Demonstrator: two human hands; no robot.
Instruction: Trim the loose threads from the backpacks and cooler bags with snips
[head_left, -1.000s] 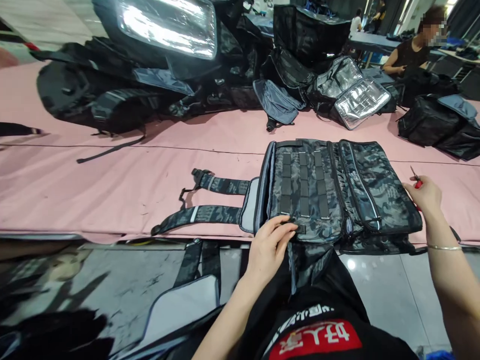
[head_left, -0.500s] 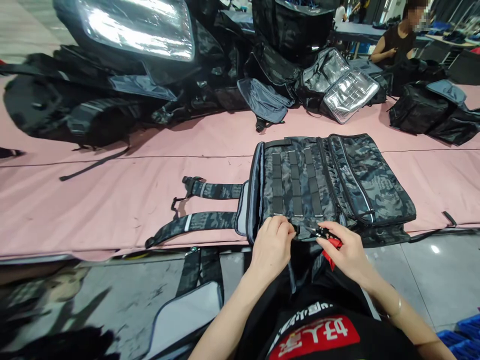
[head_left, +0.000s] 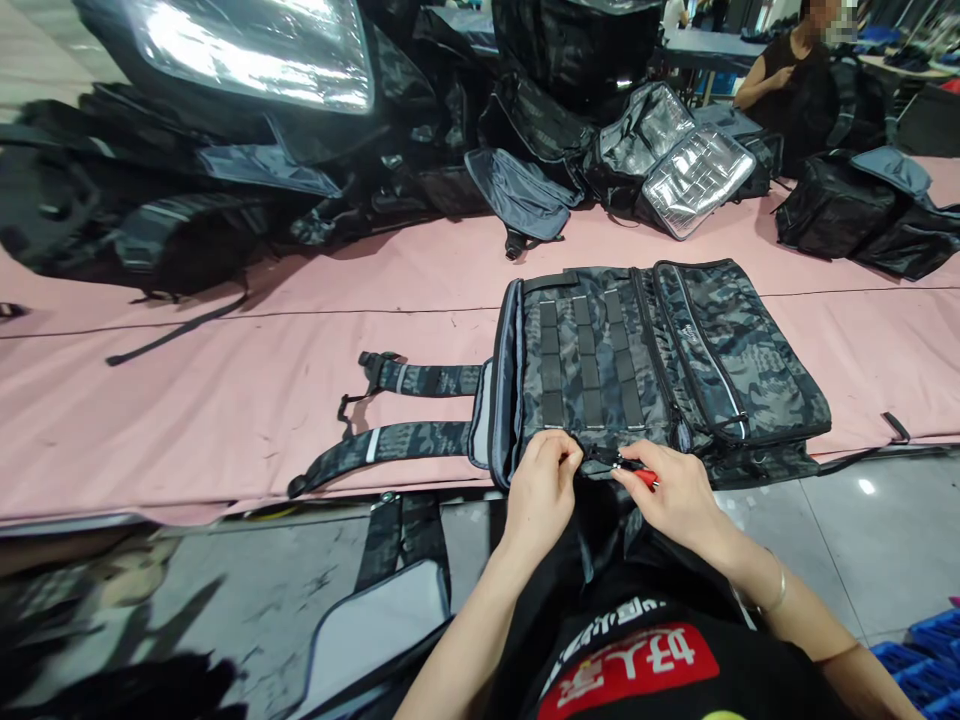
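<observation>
A dark camouflage backpack [head_left: 592, 345] lies flat across the front of the pink-covered table [head_left: 247, 420], its straps pointing left. At its near edge my left hand [head_left: 541, 490] is closed in a pinch on the bag's black edging; the exact piece between the fingertips is too small to make out. Just to the right, my right hand [head_left: 679, 500] is wrapped round small red-handled snips [head_left: 646, 478]. Their dark tips point left along the edge, close to the left fingertips. Whether the blades touch the fabric cannot be told.
Dark bags [head_left: 202, 200] are heaped along the back left, one with a shiny silver lining [head_left: 255, 50]. Another open bag [head_left: 697, 180] and a black bag [head_left: 840, 215] stand back right. A person [head_left: 787, 80] is beyond them. Blue crates [head_left: 934, 640] are on the floor, lower right.
My right hand has moved left with the snips, bringing their tips nearer to my left fingertips. My left hand keeps its pinch at the bag's edge. The view has shifted slightly.
</observation>
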